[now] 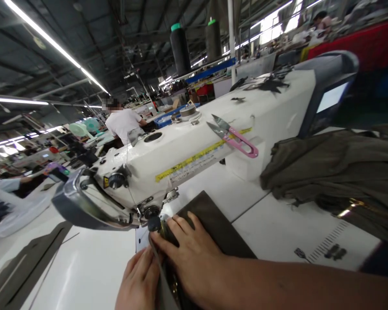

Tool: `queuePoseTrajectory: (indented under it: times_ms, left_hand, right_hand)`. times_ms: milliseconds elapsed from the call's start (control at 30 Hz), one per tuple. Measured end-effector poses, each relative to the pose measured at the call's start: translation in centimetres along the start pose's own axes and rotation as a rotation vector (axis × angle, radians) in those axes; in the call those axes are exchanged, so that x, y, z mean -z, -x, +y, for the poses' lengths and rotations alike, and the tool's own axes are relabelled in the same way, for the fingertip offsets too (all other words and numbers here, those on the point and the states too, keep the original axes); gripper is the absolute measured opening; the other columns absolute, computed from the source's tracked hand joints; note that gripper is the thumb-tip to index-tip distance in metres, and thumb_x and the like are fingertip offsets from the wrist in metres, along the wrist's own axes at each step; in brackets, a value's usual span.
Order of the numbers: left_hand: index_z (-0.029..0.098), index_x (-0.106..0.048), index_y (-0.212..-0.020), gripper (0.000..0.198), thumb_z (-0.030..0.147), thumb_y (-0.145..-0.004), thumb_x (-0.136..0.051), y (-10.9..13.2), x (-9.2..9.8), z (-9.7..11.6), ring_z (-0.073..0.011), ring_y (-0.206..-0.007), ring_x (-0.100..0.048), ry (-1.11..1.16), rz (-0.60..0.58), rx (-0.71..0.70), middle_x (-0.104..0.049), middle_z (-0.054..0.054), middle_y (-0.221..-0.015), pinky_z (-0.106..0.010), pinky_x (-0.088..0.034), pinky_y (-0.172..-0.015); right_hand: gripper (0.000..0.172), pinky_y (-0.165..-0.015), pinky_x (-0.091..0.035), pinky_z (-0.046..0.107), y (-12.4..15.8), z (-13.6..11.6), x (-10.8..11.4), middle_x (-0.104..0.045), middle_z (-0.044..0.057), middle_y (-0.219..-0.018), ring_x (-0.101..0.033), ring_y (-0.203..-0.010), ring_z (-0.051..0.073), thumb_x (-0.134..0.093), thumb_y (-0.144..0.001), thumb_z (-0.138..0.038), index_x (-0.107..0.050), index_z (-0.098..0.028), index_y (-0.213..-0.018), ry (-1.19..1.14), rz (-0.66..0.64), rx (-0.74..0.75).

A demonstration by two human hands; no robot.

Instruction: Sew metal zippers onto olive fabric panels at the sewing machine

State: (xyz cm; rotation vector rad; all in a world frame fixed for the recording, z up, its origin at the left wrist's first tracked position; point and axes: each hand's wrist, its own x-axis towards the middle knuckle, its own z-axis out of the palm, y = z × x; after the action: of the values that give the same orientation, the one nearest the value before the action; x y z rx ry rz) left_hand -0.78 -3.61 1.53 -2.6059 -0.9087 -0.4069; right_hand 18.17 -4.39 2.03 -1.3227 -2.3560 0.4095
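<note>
A white sewing machine (194,142) crosses the view, and its needle area is near my fingertips. Dark olive-grey fabric (223,228) lies on the machine bed, with a lighter folded edge strip (163,280) running toward me. My right hand (194,249) rests flat on the fabric, fingers apart, close to the presser foot. On the left side of the strip, my left hand (140,275) has its fingers together and bent, holding the fabric edge. Gold-coloured metal, maybe zipper teeth, shows between the hands. The needle tip is hidden.
Pink-handled thread snips (234,137) lie on the machine arm. A heap of dark fabric (336,168) sits to the right, and another dark fabric piece (26,267) lies left. Thread cones (180,49) stand behind. A person in a white shirt (124,125) works beyond.
</note>
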Motion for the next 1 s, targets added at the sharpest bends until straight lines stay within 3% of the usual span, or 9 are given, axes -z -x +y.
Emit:
queuePoseTrajectory:
  times_ms: [167, 367, 500, 633, 1000]
  left_hand:
    - [0.014, -0.059, -0.107, 0.032, 0.017, -0.085, -0.036, 0.2, -0.8, -0.2, -0.0221, -0.096, -0.058, -0.06, 0.035, -0.033, -0.063, -0.01, -0.106, -0.03, -0.054, -0.075]
    - [0.013, -0.059, -0.109, 0.034, 0.014, -0.087, -0.033, -0.4, -0.5, 0.8, -0.0218, -0.098, -0.057, -0.058, 0.022, 0.045, -0.059, -0.013, -0.116, -0.031, -0.054, -0.074]
    - [0.009, -0.061, -0.104, 0.034, 0.01, -0.088, -0.031, -0.8, -0.1, 1.7, -0.0216, -0.096, -0.059, -0.111, -0.017, 0.078, -0.06, -0.015, -0.113, -0.032, -0.053, -0.077]
    - [0.007, -0.06, -0.103, 0.031, 0.007, -0.088, -0.034, -0.8, -0.3, 2.3, -0.0216, -0.097, -0.06, -0.113, -0.025, 0.113, -0.061, -0.016, -0.111, -0.033, -0.052, -0.08]
    - [0.005, -0.056, -0.107, 0.027, 0.004, -0.084, -0.04, -1.1, -0.1, 3.0, -0.0236, -0.103, -0.056, 0.015, -0.052, 0.205, -0.058, -0.018, -0.114, -0.037, -0.048, -0.087]
  right_hand:
    - [0.063, -0.102, -0.017, 0.056, 0.0, 0.0, -0.4, -0.031, 0.019, -0.139, -0.028, -0.128, 0.033, -0.05, -0.081, -0.037, -0.028, -0.02, -0.137, 0.021, 0.025, 0.001]
    - [0.056, -0.108, -0.017, 0.047, 0.3, 0.5, -2.3, -0.027, 0.021, -0.14, -0.02, -0.131, 0.028, -0.041, -0.084, -0.027, -0.035, 0.002, -0.131, 0.183, 0.078, 0.049]
    - [0.054, -0.105, -0.024, 0.047, 0.4, 0.8, -2.4, -0.031, 0.019, -0.138, -0.027, -0.129, 0.027, -0.042, -0.08, -0.016, -0.037, -0.002, -0.131, 0.261, 0.069, 0.08]
    - [0.051, -0.104, -0.029, 0.047, 0.5, 0.9, -2.1, -0.035, 0.016, -0.137, -0.032, -0.127, 0.027, -0.044, -0.08, -0.019, -0.042, -0.008, -0.13, 0.314, 0.054, 0.128]
    - [0.046, -0.099, -0.037, 0.043, 0.9, 2.1, -4.3, -0.043, 0.014, -0.132, -0.038, -0.124, 0.022, -0.036, -0.082, -0.011, -0.046, -0.008, -0.126, 0.524, 0.223, 0.203]
